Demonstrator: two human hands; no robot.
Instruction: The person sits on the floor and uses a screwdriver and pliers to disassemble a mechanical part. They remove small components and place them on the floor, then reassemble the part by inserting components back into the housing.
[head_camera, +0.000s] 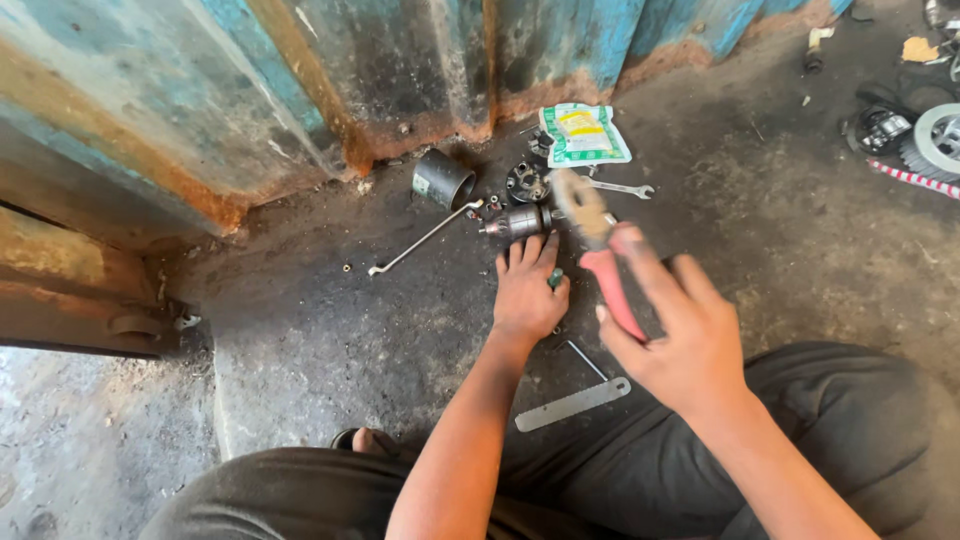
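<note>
Red-handled pliers with blurred metal jaws (597, 250), raised above the grimy concrete floor (330, 330), clenched by the handles in the right hand (680, 335). Just below and left of the plier tip, a small grey cylindrical metal part with a toothed end (520, 222), lying on the floor near the rusted blue-painted metal wall (300, 90). Left hand (528, 290) pressed palm down on the floor with fingertips at that part, fingers closed over a small green object (555, 279), too hidden to identify. Nearby: a long thin bent metal rod (425, 238) to the left, a dark short metal sleeve (443, 179) behind it, a round black toothed piece (526, 182), a green-and-white plastic packet (583, 134), a small open-ended spanner (622, 188). Closer in, a flat grey metal strip (572, 404) and a thin dark pin (587, 360) by the knees in dark trousers (830, 420).
</note>
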